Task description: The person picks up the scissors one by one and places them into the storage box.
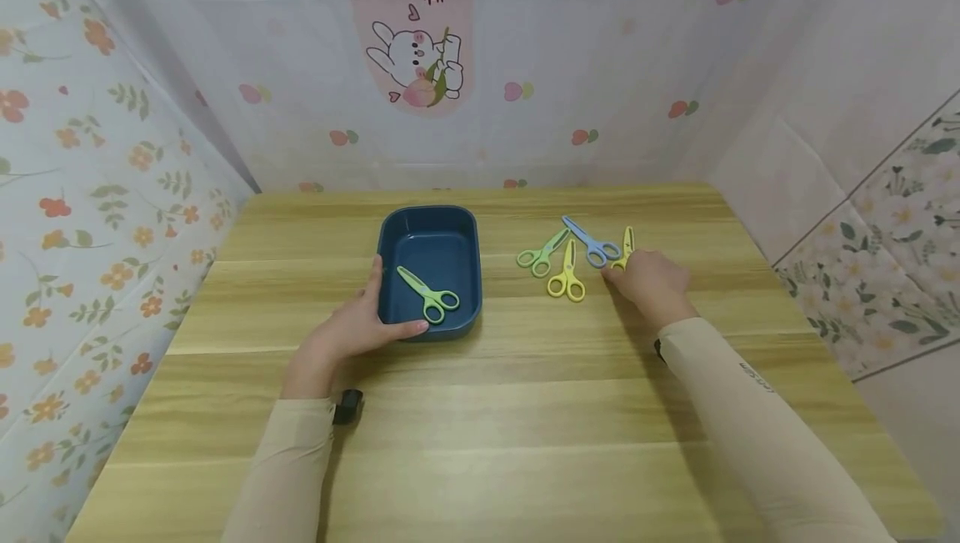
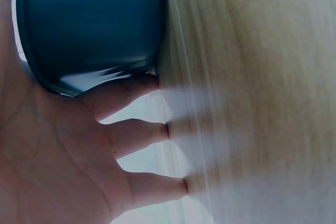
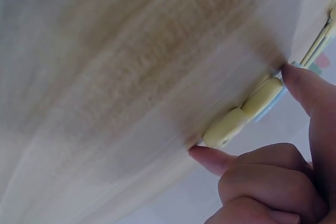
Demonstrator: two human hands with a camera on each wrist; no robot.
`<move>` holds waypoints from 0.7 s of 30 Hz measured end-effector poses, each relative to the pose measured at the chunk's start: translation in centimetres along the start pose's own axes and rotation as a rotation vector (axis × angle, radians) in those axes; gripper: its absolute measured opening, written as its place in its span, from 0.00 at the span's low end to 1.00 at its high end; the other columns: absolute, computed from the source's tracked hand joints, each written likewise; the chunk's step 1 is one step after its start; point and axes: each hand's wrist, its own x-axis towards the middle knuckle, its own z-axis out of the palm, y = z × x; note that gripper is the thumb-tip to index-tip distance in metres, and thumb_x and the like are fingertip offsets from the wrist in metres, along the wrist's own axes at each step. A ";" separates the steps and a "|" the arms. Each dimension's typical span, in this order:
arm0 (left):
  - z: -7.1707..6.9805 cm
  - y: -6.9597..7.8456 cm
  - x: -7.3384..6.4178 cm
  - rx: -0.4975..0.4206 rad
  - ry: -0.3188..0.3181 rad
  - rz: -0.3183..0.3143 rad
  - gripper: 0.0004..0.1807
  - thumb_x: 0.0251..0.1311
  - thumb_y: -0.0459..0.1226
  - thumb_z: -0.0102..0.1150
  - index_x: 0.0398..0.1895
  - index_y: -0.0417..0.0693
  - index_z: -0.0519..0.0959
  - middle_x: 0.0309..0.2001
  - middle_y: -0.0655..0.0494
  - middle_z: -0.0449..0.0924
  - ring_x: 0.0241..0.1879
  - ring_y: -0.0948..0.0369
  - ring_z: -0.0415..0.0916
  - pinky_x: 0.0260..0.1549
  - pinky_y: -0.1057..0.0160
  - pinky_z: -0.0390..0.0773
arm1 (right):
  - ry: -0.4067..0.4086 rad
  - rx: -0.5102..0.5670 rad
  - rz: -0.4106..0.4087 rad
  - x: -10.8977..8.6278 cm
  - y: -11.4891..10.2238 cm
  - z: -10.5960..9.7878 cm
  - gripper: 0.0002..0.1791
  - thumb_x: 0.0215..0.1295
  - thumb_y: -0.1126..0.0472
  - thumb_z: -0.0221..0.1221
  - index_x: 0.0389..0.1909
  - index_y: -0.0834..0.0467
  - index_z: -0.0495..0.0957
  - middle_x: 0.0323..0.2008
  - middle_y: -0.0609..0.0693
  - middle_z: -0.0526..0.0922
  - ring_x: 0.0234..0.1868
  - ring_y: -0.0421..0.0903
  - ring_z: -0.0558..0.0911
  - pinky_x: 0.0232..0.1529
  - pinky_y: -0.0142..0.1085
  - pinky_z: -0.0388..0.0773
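A dark blue rectangular box [image 1: 467, 276] stands left of the table's middle, with light green scissors [image 1: 426, 296] lying in it. My left hand [image 1: 348, 326] rests against its near left corner, thumb at the front rim; the left wrist view shows fingers [image 2: 139, 136] straight and spread, tips down at the table. At the right, my right hand [image 1: 651, 280] pinches yellow scissors [image 1: 628, 241] by the handles [image 3: 242, 113] between thumb and index finger, the other fingers curled. Beside it lie blue scissors [image 1: 588, 241], green scissors [image 1: 542, 256] and more yellow scissors [image 1: 567, 276].
The wood-grain table [image 1: 480, 443] meets a patterned curtain [image 1: 525, 51] with a rabbit picture at the back. A floral curtain [image 1: 112, 218] hangs on the left, and a light panel with flowers [image 1: 900, 234] borders the right side.
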 end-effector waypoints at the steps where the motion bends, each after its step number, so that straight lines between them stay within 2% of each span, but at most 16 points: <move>1: 0.0 0.0 0.0 -0.001 0.001 0.000 0.81 0.52 0.78 0.65 0.84 0.60 0.14 0.84 0.27 0.45 0.80 0.30 0.58 0.75 0.32 0.66 | 0.002 0.001 -0.001 0.0 -0.1 0.0 0.37 0.73 0.28 0.52 0.29 0.60 0.80 0.40 0.66 0.86 0.36 0.58 0.84 0.33 0.52 0.78; 9: 0.1 0.1 -0.1 0.006 0.000 -0.001 0.81 0.52 0.78 0.65 0.84 0.59 0.15 0.84 0.26 0.47 0.78 0.30 0.61 0.74 0.33 0.67 | 0.002 0.013 -0.005 0.0 0.2 0.0 0.35 0.73 0.30 0.54 0.28 0.59 0.79 0.42 0.66 0.86 0.37 0.57 0.83 0.32 0.50 0.77; 15: 0.3 0.0 -0.1 0.002 0.002 -0.007 0.81 0.50 0.78 0.65 0.84 0.60 0.16 0.83 0.26 0.48 0.77 0.29 0.62 0.73 0.33 0.68 | -0.054 0.014 0.000 -0.2 0.5 0.1 0.34 0.75 0.29 0.51 0.25 0.56 0.75 0.39 0.62 0.83 0.33 0.54 0.79 0.30 0.46 0.74; 21: 0.1 -0.1 -0.2 -0.012 0.014 -0.007 0.81 0.51 0.78 0.66 0.85 0.60 0.16 0.83 0.26 0.48 0.78 0.29 0.62 0.74 0.33 0.68 | -0.036 0.024 -0.017 -0.1 0.3 0.0 0.34 0.75 0.30 0.53 0.27 0.58 0.77 0.40 0.63 0.84 0.33 0.54 0.80 0.30 0.48 0.75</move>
